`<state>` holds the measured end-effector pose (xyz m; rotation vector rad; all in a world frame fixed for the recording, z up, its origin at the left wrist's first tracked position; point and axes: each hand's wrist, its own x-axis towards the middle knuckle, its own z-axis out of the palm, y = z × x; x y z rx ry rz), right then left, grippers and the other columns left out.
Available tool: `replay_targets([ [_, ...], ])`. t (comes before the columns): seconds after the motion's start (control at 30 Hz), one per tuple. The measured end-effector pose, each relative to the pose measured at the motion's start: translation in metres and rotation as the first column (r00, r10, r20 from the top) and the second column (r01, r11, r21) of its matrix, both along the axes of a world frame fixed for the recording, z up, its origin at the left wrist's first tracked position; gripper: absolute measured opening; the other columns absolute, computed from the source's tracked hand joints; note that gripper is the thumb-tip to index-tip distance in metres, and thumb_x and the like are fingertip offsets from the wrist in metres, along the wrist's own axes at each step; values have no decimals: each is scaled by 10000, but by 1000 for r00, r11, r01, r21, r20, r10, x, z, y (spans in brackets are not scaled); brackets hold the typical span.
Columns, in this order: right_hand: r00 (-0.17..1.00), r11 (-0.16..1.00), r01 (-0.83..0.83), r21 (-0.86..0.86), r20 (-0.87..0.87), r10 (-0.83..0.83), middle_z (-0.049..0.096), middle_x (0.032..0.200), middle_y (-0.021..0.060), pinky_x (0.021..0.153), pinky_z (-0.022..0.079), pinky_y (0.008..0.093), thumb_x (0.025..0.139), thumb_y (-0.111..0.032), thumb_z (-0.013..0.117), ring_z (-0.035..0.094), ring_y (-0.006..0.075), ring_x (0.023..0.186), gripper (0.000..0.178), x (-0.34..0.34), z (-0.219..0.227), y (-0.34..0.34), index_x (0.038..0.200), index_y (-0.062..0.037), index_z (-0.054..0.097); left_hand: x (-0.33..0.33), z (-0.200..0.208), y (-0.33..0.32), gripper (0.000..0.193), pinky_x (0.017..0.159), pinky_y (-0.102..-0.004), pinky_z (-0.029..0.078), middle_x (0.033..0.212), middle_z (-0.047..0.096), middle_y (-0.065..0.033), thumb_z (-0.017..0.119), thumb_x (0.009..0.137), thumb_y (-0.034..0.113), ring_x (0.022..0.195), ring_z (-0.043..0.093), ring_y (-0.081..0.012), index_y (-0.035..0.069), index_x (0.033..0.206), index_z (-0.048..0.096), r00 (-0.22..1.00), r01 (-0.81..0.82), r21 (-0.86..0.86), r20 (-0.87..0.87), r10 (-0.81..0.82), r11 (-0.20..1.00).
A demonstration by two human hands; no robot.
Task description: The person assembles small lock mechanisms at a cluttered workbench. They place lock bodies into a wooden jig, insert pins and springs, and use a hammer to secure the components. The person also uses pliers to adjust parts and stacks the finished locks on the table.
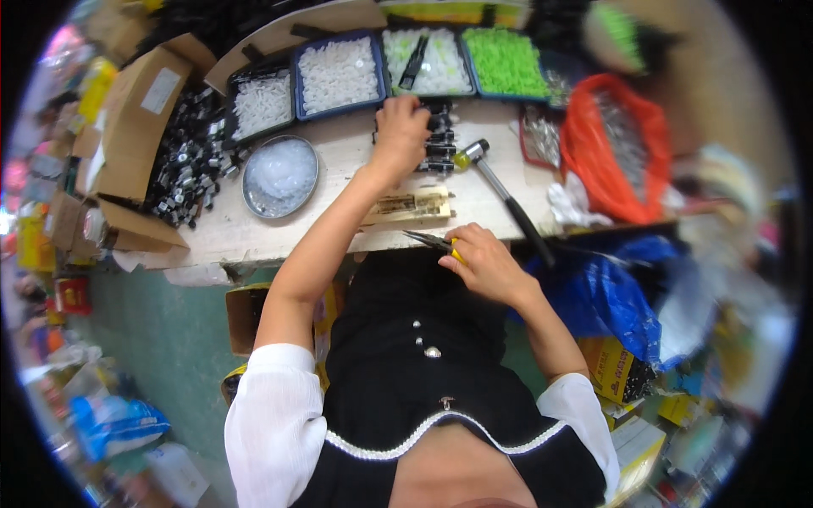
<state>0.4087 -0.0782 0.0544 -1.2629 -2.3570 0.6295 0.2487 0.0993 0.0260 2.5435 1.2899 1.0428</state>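
Note:
My left hand [400, 129] reaches forward across the white table [339, 161] and closes on a cluster of small black parts [440, 140] at the far middle. My right hand [478, 258] rests at the table's near edge, gripping yellow-handled pliers [432, 242] whose thin jaws point left. Between the hands lies a small cream wooden jig block [415, 206] with a dark row of parts on it. A hammer [500, 190] with a black handle lies to the right of the black parts.
Blue trays of white pieces [339, 74] and green pieces [506, 61] line the far edge. A round metal dish [279, 175] of clear parts and a cardboard box [140, 127] beside loose black parts stand left. An orange bag [622, 161] sits right.

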Motion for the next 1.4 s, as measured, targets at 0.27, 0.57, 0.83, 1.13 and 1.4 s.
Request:
replay_targets([
  [0.27, 988, 996, 86, 25, -134, -82, 570, 1009, 175, 802, 429, 390, 826, -176, 604, 521, 318, 899, 237, -14, 3, 13, 780, 55, 572, -87, 55, -62, 368, 736, -383, 535, 848, 579, -112, 471, 798, 58, 789, 604, -234, -12, 1157, 433, 370, 604, -519, 854, 365, 605],
  [0.57, 955, 991, 133, -16, -265, -133, 564, 1022, 199, 817, 422, 396, 842, -159, 580, 517, 348, 928, 232, -31, 14, 24, 783, 64, 558, -70, 33, -128, 226, 502, -187, 398, 712, 519, -2, 490, 932, 185, 574, 488, -51, 48, 1112, 502, 656, 434, -615, 716, 237, 658],
  [0.83, 957, 994, 107, -3, -271, -104, 564, 1036, 202, 821, 420, 401, 843, -163, 579, 522, 356, 926, 231, -33, 14, 20, 787, 61, 562, -63, 32, -136, 207, 542, -258, 417, 678, 549, -65, 550, 886, 139, 575, 524, -116, -5, 1034, 559, 787, 257, -536, 599, 148, 804],
  [1.13, 981, 997, 73, -3, -180, -72, 521, 799, 170, 641, 427, 393, 830, -108, 595, 533, 344, 727, 174, -34, 18, 18, 802, 48, 523, -58, 31, -140, 185, 512, -262, 400, 636, 558, -85, 556, 878, 151, 546, 525, -133, -1, 983, 568, 812, 188, -529, 558, 173, 827],
  [1.4, 989, 997, -71, 7, -133, 72, 499, 786, 166, 634, 424, 404, 792, -83, 631, 514, 341, 715, 185, -21, 22, 11, 763, 44, 501, -86, 32, -128, 223, 351, -243, 386, 600, 528, -79, 554, 878, 199, 434, 494, -143, -9, 959, 546, 445, 877, -478, 775, 449, -43],
])
